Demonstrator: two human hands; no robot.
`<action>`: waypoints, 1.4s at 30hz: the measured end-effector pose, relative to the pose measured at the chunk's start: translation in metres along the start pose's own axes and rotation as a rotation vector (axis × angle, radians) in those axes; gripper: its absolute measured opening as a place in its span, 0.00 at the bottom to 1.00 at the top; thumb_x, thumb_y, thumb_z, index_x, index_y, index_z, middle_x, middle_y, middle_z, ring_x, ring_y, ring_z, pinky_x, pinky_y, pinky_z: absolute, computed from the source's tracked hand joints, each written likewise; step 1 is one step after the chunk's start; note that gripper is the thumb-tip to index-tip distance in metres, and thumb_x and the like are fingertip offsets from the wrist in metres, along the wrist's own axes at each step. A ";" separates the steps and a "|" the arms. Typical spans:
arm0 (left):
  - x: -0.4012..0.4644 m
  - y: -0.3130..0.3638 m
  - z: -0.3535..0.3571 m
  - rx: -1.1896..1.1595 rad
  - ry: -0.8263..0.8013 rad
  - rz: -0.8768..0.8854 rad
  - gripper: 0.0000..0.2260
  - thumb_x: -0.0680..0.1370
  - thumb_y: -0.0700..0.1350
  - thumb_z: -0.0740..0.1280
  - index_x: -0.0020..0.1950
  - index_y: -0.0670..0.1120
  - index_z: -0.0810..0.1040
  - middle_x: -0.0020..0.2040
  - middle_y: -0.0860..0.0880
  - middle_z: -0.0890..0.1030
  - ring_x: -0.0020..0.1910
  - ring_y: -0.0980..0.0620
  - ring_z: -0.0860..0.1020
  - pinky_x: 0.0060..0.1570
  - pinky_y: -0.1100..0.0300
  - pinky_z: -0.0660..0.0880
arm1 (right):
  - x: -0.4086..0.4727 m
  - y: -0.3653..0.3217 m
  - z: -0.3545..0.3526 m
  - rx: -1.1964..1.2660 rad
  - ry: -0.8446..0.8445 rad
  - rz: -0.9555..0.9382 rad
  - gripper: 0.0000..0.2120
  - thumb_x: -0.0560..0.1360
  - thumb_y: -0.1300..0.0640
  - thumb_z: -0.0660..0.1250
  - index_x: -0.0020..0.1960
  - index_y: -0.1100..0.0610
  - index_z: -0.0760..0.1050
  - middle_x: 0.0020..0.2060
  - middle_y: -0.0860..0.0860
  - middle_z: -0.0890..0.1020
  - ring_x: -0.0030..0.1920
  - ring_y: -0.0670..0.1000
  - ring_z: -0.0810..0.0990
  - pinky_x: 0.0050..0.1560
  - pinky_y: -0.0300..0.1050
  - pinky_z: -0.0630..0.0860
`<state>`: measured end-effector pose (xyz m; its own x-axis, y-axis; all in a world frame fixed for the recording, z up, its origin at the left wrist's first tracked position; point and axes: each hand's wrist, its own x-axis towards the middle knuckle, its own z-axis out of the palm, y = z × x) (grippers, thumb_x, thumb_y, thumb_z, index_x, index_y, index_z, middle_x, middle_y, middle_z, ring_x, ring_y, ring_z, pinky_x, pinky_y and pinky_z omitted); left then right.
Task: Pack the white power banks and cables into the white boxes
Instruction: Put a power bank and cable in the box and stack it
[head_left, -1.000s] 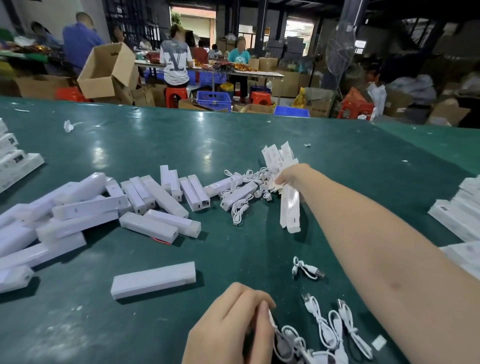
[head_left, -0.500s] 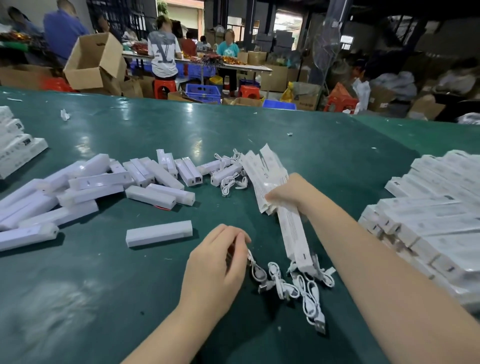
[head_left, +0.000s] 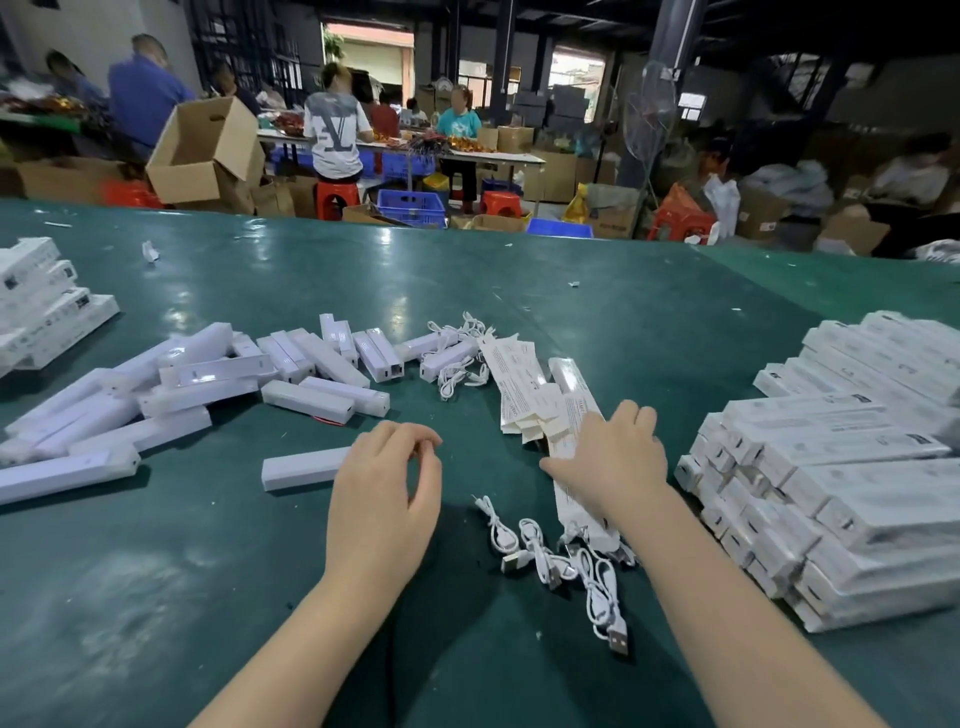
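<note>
A dull green table (head_left: 597, 322) in a dim warehouse holds loose power banks (head_left: 311, 400) at left, cables (head_left: 550, 556) near the middle and stacked boxes (head_left: 852, 467) at right; their print is too blurred to read. The left hand (head_left: 382, 499) hovers loosely curled and empty, while the right hand (head_left: 618, 457) presses leaflets (head_left: 524, 395); a worker's shirt (head_left: 332, 132) reads "LV".
</note>
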<state>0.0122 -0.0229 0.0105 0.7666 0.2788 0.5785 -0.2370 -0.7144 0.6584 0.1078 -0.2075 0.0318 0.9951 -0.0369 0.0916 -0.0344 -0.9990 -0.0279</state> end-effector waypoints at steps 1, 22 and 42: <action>0.001 -0.001 -0.001 0.018 0.014 -0.014 0.06 0.78 0.37 0.64 0.48 0.46 0.79 0.44 0.54 0.78 0.46 0.51 0.74 0.50 0.52 0.72 | -0.007 -0.003 0.001 0.004 0.003 0.011 0.26 0.72 0.37 0.67 0.60 0.56 0.72 0.60 0.56 0.68 0.60 0.57 0.65 0.48 0.47 0.66; 0.006 0.023 -0.013 -1.207 -0.195 -0.721 0.26 0.68 0.51 0.74 0.62 0.43 0.73 0.55 0.39 0.83 0.52 0.44 0.82 0.41 0.60 0.79 | -0.080 -0.039 -0.024 1.118 -0.010 -0.485 0.20 0.69 0.64 0.74 0.57 0.46 0.79 0.47 0.39 0.84 0.46 0.42 0.82 0.52 0.42 0.79; 0.011 0.025 -0.029 -1.223 -0.181 -0.776 0.16 0.62 0.53 0.74 0.46 0.47 0.85 0.49 0.47 0.86 0.50 0.49 0.84 0.37 0.59 0.81 | -0.091 -0.045 -0.040 1.588 -0.911 -0.256 0.16 0.82 0.47 0.60 0.57 0.58 0.76 0.37 0.53 0.85 0.33 0.52 0.84 0.33 0.40 0.80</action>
<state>-0.0026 -0.0194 0.0471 0.9767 0.1829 -0.1120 -0.0154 0.5808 0.8139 0.0149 -0.1603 0.0644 0.7157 0.6553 -0.2416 -0.3212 0.0017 -0.9470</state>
